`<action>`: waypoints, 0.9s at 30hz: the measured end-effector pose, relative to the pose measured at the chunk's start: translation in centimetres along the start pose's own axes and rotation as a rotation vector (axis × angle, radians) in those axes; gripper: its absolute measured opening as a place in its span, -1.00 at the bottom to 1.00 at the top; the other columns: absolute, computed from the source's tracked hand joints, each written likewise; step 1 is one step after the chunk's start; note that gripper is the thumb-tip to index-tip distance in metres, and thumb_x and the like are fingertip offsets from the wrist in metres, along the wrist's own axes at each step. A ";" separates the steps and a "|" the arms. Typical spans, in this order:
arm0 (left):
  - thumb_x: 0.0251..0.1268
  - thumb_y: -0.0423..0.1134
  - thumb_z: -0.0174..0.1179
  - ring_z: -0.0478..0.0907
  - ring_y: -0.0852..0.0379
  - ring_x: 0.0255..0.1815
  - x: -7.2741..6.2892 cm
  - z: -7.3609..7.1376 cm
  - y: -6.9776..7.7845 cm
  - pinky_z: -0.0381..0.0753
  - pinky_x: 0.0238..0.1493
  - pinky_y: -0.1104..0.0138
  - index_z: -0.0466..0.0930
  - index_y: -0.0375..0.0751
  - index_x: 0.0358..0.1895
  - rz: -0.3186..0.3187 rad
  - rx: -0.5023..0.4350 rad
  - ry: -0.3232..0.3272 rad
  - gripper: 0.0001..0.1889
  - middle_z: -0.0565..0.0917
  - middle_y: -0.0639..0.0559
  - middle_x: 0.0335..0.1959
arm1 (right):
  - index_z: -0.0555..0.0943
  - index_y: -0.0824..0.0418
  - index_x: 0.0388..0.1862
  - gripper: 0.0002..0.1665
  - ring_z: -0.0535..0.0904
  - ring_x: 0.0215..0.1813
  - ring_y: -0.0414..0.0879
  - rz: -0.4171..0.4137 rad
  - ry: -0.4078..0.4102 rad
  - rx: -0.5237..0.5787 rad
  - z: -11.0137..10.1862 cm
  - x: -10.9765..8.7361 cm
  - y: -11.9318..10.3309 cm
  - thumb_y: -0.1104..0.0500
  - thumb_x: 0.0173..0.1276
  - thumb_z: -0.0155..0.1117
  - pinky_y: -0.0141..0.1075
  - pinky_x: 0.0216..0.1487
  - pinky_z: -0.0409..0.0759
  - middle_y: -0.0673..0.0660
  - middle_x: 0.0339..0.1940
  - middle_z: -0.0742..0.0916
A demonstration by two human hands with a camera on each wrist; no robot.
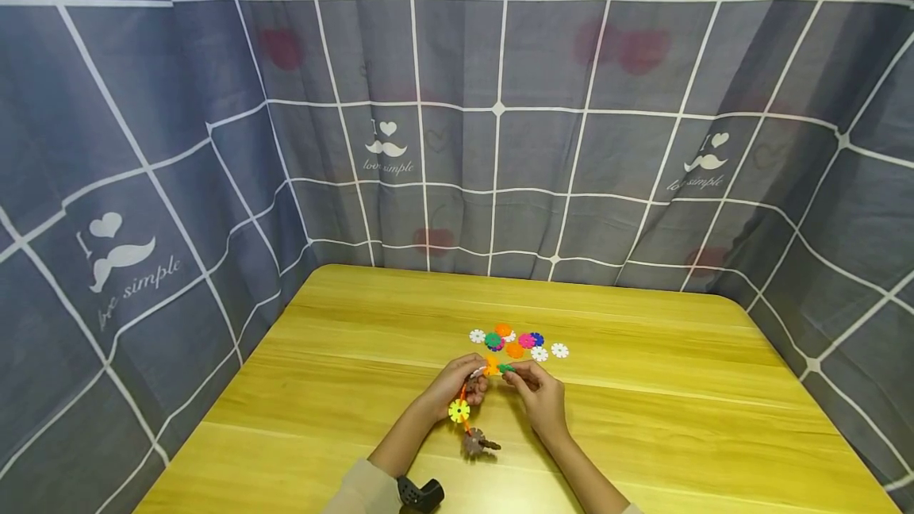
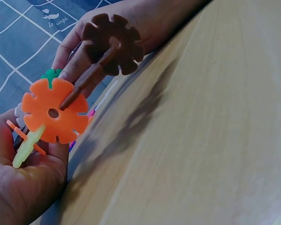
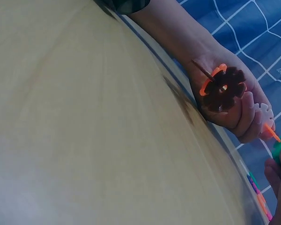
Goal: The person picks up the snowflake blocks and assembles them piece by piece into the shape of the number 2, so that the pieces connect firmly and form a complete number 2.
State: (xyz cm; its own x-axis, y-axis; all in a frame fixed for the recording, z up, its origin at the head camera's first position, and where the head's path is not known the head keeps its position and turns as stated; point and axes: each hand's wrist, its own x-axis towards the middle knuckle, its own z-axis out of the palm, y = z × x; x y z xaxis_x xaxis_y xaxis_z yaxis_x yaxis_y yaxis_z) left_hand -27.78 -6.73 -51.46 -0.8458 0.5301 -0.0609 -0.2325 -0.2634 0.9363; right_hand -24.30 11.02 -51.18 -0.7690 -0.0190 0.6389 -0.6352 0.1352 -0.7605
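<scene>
Two hands are held close together over the bench point(image 1: 678, 419), with a chain of slotted discs point(image 1: 459, 409) gripped between them. By the left hand point(image 1: 447, 388), with its fingers curled in, the chain is pinched at a white disc point(image 3: 267, 112); by the right hand point(image 1: 544, 400), a green disc point(image 1: 506, 368) is pinched between thumb and fingers. The green disc is held at three o'clock of an orange disc point(image 1: 491, 366), which is carried next to the white one. From the left hand the rest of the chain is extended toward six o'clock: a yellow disc point(image 1: 459, 411) is seen about midway, and the free end is formed by brown discs point(image 1: 474, 442).

The step in hand is judged to be the joining of the green disc to the chain's upper end. Whether its slot is already engaged with the orange disc's cannot be told, since the joint is shown too small. For the next move, the two slots would need to be lined up crosswise, the orange disc steadied by the left hand, and the green disc pressed straight in. Further loose discs point(image 1: 515, 350) are laid out at twelve to one o'clock of the hands, from which another could be taken once the joint is firm
</scene>
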 end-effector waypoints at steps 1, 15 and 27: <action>0.41 -0.17 -0.07 0.35 0.30 -0.76 0.0 0.0 0.0 0.34 -0.72 0.53 0.39 -0.22 -0.32 0.001 0.011 0.003 -0.80 0.45 0.06 -0.66 | 0.57 0.51 -0.32 -0.88 0.64 -0.36 0.25 -0.003 -0.005 -0.004 0.0 0.0 0.0 0.57 0.14 0.19 -0.15 -0.32 0.62 0.36 -0.39 0.69; 0.39 -0.20 -0.07 0.31 0.26 -0.78 0.1 0.0 -0.1 0.27 -0.73 0.50 0.33 -0.20 -0.46 -0.004 0.098 0.007 -0.77 0.45 0.06 -0.67 | 0.58 0.51 -0.41 -0.88 0.64 -0.45 0.21 -0.091 -0.051 -0.034 0.1 0.0 0.0 0.60 0.05 0.25 -0.18 -0.41 0.63 0.35 -0.45 0.69; 0.39 -0.35 -0.22 0.50 0.26 -0.61 -0.1 -0.3 0.0 0.46 -0.56 0.51 0.34 -0.28 -0.23 -0.061 -0.057 -0.050 -0.87 0.64 -0.07 -0.43 | 0.69 0.24 -0.31 -0.88 0.65 -0.40 -0.07 -0.098 -0.011 -0.168 -0.4 0.5 3.3 0.38 0.21 0.26 -0.36 -0.38 0.62 0.08 -0.37 0.73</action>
State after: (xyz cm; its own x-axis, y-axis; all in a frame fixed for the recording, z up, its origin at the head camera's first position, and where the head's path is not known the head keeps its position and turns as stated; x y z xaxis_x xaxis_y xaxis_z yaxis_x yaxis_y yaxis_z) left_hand -27.84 -6.99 -51.56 -0.8046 0.5855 -0.0987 -0.3110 -0.2740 0.9101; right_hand -26.75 11.83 -53.32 -0.7051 -0.0512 0.7072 -0.6871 0.2956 -0.6637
